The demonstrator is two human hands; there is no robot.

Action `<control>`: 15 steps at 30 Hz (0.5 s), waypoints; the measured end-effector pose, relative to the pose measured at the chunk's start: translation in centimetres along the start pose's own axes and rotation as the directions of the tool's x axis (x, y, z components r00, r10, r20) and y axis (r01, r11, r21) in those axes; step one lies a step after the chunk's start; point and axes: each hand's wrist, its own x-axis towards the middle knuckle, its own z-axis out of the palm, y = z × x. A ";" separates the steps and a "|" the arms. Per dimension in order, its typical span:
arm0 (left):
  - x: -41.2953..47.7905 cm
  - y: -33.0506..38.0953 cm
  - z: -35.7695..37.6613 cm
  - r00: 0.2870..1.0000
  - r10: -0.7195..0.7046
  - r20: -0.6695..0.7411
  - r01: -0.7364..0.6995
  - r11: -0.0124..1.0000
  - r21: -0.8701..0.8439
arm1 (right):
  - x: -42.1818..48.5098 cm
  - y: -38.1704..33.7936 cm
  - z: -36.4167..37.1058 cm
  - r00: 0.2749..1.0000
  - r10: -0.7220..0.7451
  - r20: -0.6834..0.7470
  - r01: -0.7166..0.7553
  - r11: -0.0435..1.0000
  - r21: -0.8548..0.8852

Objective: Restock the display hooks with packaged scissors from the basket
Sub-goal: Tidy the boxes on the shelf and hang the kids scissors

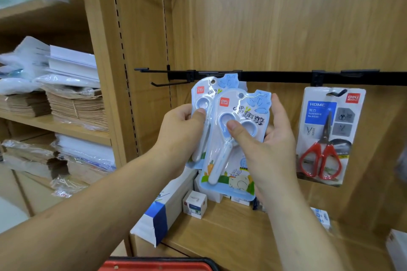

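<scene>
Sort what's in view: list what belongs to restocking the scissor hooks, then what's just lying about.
Job:
left hand holding the rear blue scissors pack
right hand holding the front blue scissors pack
empty hook
red basket
hung red-handled scissors pack

Lying about:
brown paper stacks
small white box

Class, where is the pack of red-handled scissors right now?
In the head view, the red-handled scissors pack hangs from the black rail on the right, beside the right hand.

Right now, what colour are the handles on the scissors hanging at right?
Red, clearest in the head view.
</scene>
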 end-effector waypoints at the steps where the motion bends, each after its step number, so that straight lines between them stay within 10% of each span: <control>1: -0.3 -0.2 0.0 1.000 0.010 0.003 -0.010 1.000 0.024 | 0.0 0.0 0.0 1.000 0.004 0.003 -0.004 1.000 0.002; 12: 2.0 -1.6 0.1 0.999 -0.052 -0.004 0.052 0.978 0.200 | 0.2 1.1 0.2 0.999 0.028 -0.022 -0.029 0.997 -0.072; 15: -0.6 -1.7 -0.1 0.984 0.137 -0.115 -0.100 0.955 0.278 | 0.1 1.0 0.4 0.999 0.038 -0.014 -0.039 0.996 -0.086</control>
